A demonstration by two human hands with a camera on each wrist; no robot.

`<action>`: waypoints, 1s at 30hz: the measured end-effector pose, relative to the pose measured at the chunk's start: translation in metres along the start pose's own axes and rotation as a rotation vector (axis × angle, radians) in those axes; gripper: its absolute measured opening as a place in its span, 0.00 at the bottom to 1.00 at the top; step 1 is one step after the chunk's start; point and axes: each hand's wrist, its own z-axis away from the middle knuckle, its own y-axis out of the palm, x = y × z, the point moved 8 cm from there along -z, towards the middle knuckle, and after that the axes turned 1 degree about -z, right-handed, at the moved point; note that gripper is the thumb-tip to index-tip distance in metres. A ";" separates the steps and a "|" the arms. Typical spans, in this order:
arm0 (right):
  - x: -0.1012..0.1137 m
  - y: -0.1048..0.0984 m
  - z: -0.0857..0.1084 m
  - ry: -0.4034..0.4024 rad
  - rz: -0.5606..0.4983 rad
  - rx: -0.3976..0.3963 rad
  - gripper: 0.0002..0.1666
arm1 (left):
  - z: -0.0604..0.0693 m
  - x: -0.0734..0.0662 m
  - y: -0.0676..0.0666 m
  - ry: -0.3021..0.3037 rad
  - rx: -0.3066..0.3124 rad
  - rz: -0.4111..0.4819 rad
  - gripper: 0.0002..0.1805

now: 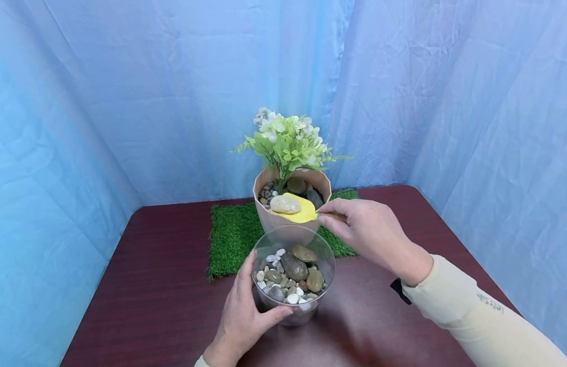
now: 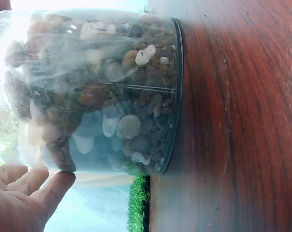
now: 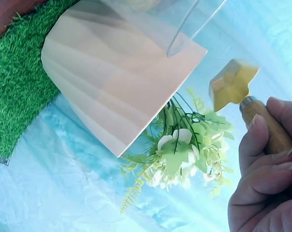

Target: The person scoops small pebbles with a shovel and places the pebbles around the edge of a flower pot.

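Note:
My right hand [image 1: 372,232] grips the wooden handle [image 3: 268,126] of a small trowel with a yellow blade [image 1: 306,210]. On that blade, over the front rim of a pale pinkish flowerpot [image 1: 269,219], lies a large cream stone [image 1: 285,204]. The pot holds pebbles, dark stones and a plant with white flowers [image 1: 290,140]. My left hand [image 1: 242,316] holds the near left side of a clear plastic container [image 1: 294,318], thumb along its front and fingers on its side. Inside are white pebbles and bigger brown and grey stones [image 1: 294,266].
Under the pot lies a green artificial-grass mat [image 1: 233,239] on a dark red-brown table [image 1: 164,285]. The clear container stands on the table close in front of the pot. Light blue curtains [image 1: 173,102] surround the table's back and sides.

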 end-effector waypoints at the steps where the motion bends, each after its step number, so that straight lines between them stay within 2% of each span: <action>1: -0.001 0.001 -0.002 0.006 0.015 0.001 0.10 | 0.000 0.000 0.000 0.001 0.000 -0.001 0.72; 7: -0.003 0.009 -0.014 0.047 0.083 0.032 0.10 | 0.000 0.001 0.000 -0.003 0.006 0.000 0.72; 21: 0.004 0.035 -0.034 0.085 0.185 0.069 0.11 | 0.000 0.002 -0.001 -0.019 -0.004 0.015 0.72; 30: 0.009 0.048 -0.045 0.110 0.222 0.068 0.09 | 0.001 0.001 -0.001 0.024 -0.016 -0.009 0.72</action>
